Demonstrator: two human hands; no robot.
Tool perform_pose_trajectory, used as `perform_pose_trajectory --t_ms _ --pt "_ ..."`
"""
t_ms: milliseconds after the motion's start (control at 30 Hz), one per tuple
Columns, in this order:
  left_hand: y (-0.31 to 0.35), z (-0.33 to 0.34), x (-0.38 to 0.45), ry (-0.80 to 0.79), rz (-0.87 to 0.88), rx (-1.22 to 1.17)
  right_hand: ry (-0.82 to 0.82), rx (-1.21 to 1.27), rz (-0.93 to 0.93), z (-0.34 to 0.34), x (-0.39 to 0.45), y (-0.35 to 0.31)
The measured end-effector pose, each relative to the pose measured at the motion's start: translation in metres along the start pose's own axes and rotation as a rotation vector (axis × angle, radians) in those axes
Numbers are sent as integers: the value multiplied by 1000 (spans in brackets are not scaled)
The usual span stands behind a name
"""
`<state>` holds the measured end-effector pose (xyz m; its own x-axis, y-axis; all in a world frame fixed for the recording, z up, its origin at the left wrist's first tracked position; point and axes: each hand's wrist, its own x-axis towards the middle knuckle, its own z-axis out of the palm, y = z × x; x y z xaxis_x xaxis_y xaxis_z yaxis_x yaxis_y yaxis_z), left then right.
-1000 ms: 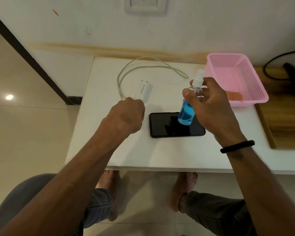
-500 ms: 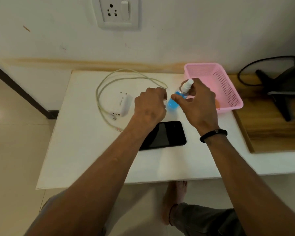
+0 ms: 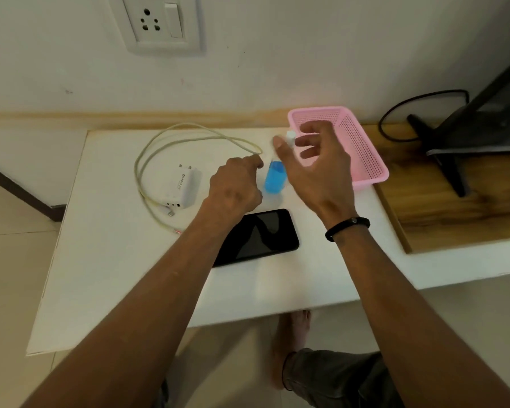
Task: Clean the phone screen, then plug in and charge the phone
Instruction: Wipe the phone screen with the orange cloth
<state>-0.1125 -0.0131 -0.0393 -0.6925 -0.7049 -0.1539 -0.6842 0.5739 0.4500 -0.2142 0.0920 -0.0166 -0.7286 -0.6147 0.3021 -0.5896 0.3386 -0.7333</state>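
Note:
A black phone (image 3: 265,234) lies screen up on the white table (image 3: 106,260), its left end hidden under my left forearm. Just behind it a small spray bottle (image 3: 274,179) of blue liquid with a white nozzle stands upright on the table. My right hand (image 3: 315,169) hovers right beside the bottle with fingers spread and holds nothing. My left hand (image 3: 236,187) is curled into a fist just left of the bottle, with nothing visible in it. A white charger adapter (image 3: 186,187) and its looped pale cable (image 3: 165,136) lie at the back left. A wall socket (image 3: 159,23) sits above.
A pink plastic basket (image 3: 368,160) stands at the back right of the table, partly behind my right hand. Right of it a wooden surface (image 3: 454,213) carries a dark monitor stand (image 3: 451,166) and a black cord (image 3: 395,113). The floor drops off left of the table.
My right hand carried the spray bottle from above the phone to the table behind it, stood it upright and let go. My left fist moved up beside the bottle.

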Motion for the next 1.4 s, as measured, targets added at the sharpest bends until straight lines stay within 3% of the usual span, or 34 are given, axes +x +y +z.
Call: perform_pose_trajectory --t_ms 133,267,500,767,967,1067,1167,1300,1400 --pt "-2 -16 -2 35 4 25 137 -178 46 -14 14 18" --pt "-9 -27 -9 79 -4 35 -98 -392 136 -21 26 51" --pt "-8 -29 -10 70 5 37 -316 -677 175 -19 29 61" --pt "-5 -29 -14 91 44 38 -236 -556 172 -22 27 58" --pt "-1 -41 -31 135 77 -5 4 -293 116 -30 32 37" --pt "0 -49 -46 119 89 -40 127 -49 190 -40 30 27" --pt "0 -56 -64 91 87 -41 201 31 324 -51 20 32" --pt "1 -57 -88 44 88 -21 148 245 514 -54 11 40" --pt "1 -50 -104 6 84 -76 107 293 519 -45 10 40"
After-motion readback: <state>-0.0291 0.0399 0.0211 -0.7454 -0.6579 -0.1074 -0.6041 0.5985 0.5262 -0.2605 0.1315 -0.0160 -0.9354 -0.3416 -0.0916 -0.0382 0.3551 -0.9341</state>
